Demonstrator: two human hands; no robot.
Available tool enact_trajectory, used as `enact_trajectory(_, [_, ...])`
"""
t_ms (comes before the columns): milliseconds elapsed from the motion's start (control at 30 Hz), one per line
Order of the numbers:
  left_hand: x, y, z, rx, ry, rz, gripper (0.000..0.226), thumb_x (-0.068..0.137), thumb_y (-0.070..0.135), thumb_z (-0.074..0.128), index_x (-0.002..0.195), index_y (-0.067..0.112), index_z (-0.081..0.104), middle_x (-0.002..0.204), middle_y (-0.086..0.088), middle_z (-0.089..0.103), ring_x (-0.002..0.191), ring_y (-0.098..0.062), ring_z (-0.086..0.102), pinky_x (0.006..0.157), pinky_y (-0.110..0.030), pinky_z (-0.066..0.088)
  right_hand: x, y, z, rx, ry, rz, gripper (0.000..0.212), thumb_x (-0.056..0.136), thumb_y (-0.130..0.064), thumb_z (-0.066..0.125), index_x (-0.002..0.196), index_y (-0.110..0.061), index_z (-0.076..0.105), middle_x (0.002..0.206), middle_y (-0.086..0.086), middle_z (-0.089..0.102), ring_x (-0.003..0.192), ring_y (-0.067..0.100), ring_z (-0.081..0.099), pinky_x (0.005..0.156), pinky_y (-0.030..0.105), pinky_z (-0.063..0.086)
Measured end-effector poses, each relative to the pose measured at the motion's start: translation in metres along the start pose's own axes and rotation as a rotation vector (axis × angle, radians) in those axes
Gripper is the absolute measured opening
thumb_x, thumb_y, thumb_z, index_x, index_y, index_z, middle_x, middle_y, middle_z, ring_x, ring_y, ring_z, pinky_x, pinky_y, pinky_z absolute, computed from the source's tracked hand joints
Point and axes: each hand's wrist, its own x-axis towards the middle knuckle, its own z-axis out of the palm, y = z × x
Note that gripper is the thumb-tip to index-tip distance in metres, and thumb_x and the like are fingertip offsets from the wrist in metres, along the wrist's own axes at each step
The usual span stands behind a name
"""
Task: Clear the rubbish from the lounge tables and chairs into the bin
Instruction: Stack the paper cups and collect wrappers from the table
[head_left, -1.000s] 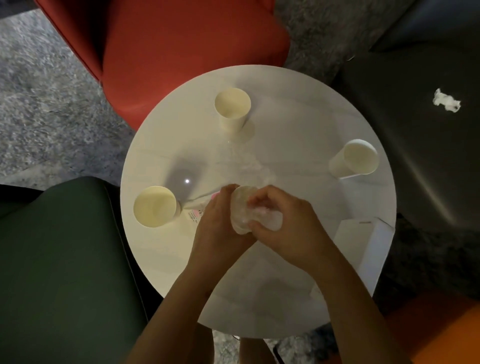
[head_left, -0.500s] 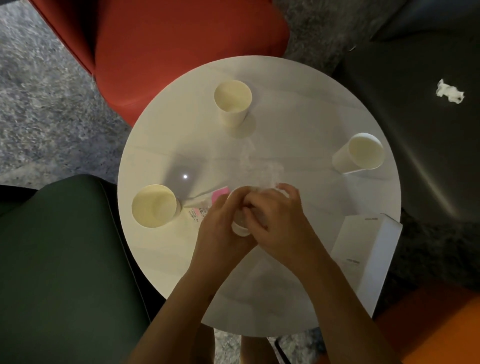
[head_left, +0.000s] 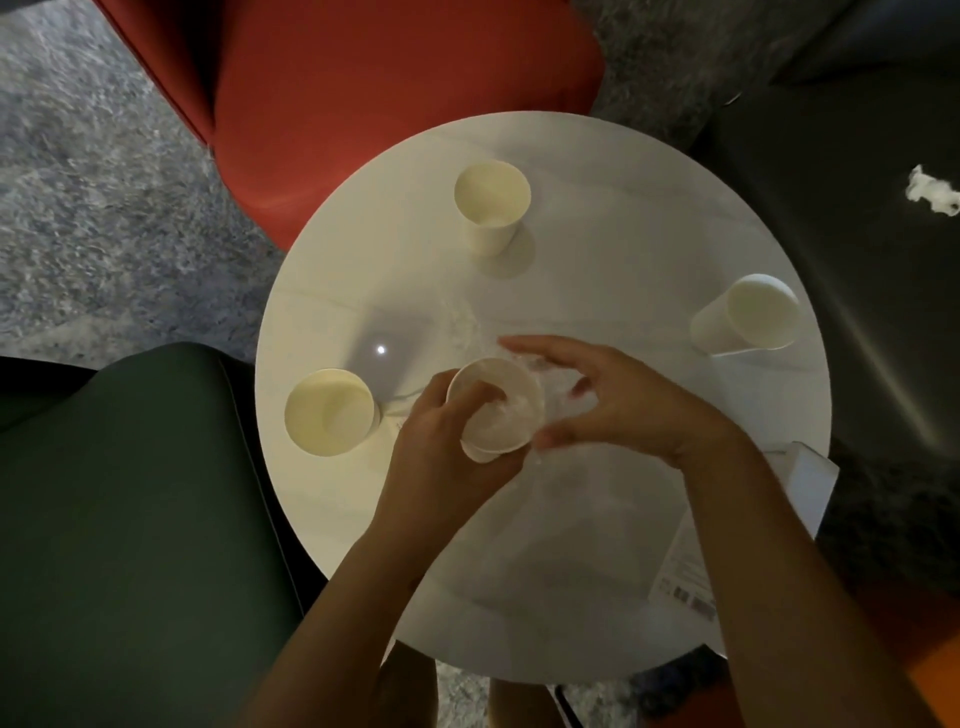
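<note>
Your left hand (head_left: 441, 447) is gripping a paper cup (head_left: 496, 410) above the table (head_left: 597, 249); your right hand (head_left: 618, 400) is hovering spread beside it, over clear wrapping too blurred to make out; three cups are waiting on the table, a box (head_left: 810, 478) is sitting at its edge and a tissue (head_left: 932, 193) on the dark chair (head_left: 841, 218); most clearing looks left; no bin in view.

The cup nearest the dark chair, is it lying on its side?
No, the cup nearest the dark chair stands upright on the round table, its open mouth facing up.
</note>
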Motion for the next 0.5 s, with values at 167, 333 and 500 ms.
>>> enact_trajectory(167, [0.001,0.004,0.019,-0.115,-0.031,0.013,0.087,0.062,0.024,0.084,0.126,0.029,0.026,0.104,0.008,0.055,0.083,-0.005,0.057,0.066,-0.008,0.047,-0.010,0.008,0.026,-0.176,0.553,-0.024,0.034,0.062,-0.014,0.083,0.093,-0.015,0.070,0.095,0.000,0.065,0.078,0.007,0.056,0.067,0.005,0.037])
enact_trajectory(333, [0.007,0.009,0.056,-0.096,-0.112,0.025,0.089,0.063,0.026,0.084,0.136,0.017,0.034,0.117,0.005,0.051,0.103,0.002,0.047,0.085,-0.006,0.038,-0.027,0.019,0.035,-0.493,0.806,-0.006,0.021,0.062,-0.008,0.081,0.077,-0.001,0.067,0.082,0.008,0.059,0.073,0.021,0.055,0.066,0.019,0.042])
enact_trajectory(500, [0.002,0.002,0.060,0.156,-0.146,0.077,0.091,0.051,0.039,0.087,0.129,0.014,0.048,0.138,-0.011,0.041,0.128,-0.028,0.033,0.103,-0.039,0.027,-0.029,0.035,0.039,-0.553,0.771,0.065,0.012,0.071,-0.004,0.075,0.080,0.001,0.069,0.079,0.014,0.061,0.076,0.027,0.055,0.063,0.030,0.045])
